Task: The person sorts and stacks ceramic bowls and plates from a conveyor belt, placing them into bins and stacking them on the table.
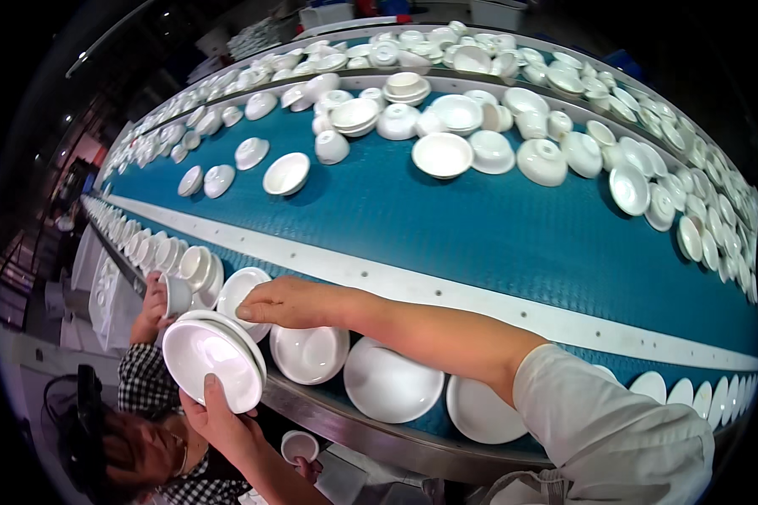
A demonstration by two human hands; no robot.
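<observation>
My left hand [221, 416] holds a small stack of white shallow bowls [208, 356] tilted, with the thumb over the front rim. My right hand [284, 303] reaches across from the right, over a white bowl [240, 287] on the narrow near belt. Its fingertips overlap the inside of that bowl; whether they grip it I cannot tell. Beside it on the same belt sit another white bowl [309, 353], a white plate [393, 382] and a further plate [483, 410], partly hidden behind my forearm.
A wide blue conveyor belt [354, 208] carries many scattered white bowls [442, 155]. A white divider rail [364, 274] separates it from the near belt, edged by a metal rim [354, 429]. A co-worker in a checked sleeve [142, 372] holds white cups [175, 297] close to my left hand.
</observation>
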